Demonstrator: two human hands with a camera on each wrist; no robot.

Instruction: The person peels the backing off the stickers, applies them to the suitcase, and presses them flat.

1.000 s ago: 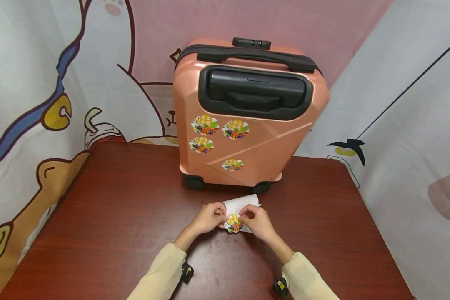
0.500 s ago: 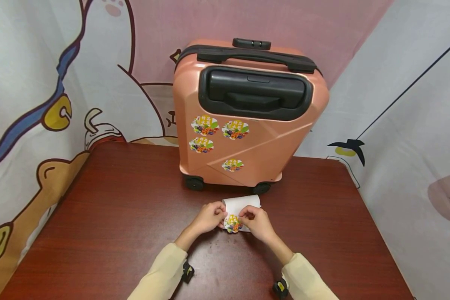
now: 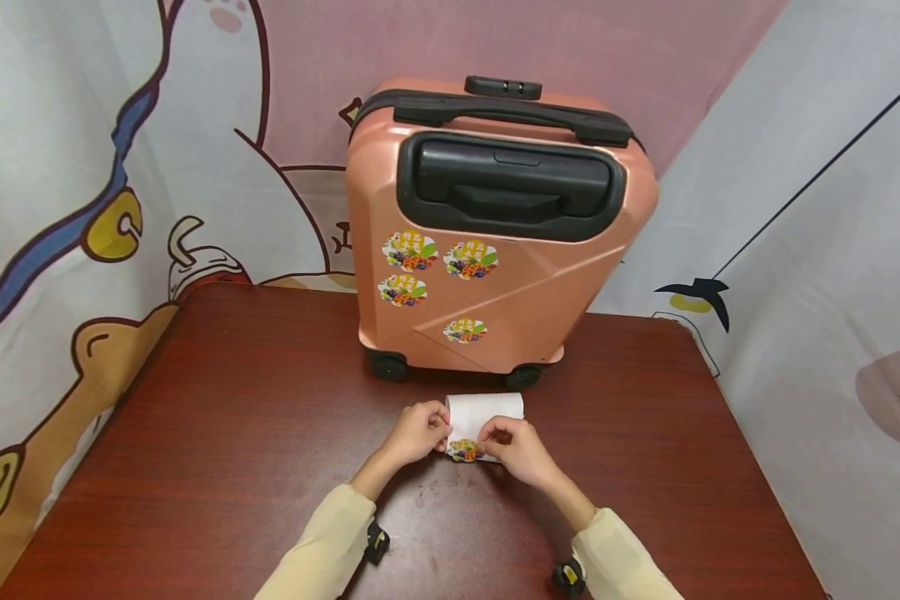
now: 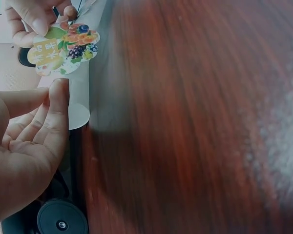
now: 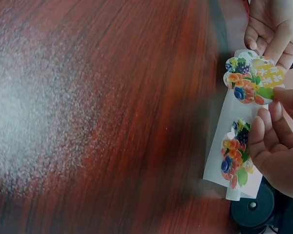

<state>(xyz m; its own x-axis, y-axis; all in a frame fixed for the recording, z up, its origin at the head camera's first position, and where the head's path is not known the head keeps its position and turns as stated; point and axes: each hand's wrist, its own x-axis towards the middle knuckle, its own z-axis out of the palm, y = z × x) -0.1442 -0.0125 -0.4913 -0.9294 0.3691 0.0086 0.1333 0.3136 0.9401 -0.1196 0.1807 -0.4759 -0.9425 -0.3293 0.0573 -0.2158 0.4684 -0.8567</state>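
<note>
A curled white sheet of sticker backing paper point(image 3: 487, 407) is in front of the suitcase, with a round fruit sticker point(image 3: 463, 451) at its near edge. My left hand point(image 3: 417, 432) pinches the left end of the paper between thumb and fingertips. The thumb and fingertips of my right hand point(image 3: 522, 450) pinch the right edge of that fruit sticker. In the right wrist view the pinched sticker point(image 5: 253, 78) stands out from the sheet. A second fruit sticker point(image 5: 236, 152) lies flat on the sheet, partly hidden by my right fingers.
A pink hard-shell suitcase point(image 3: 510, 287) stands upright behind the hands, its black wheels point(image 3: 388, 365) on the brown table point(image 3: 255, 433). Several matching fruit stickers point(image 3: 410, 250) are on its front. A printed cloth point(image 3: 300, 83) hangs behind the table.
The pinched sticker has tipped up and looks flatter from the head view, while more white paper shows above it. My right hand has lowered slightly; the left stays nearly still.
</note>
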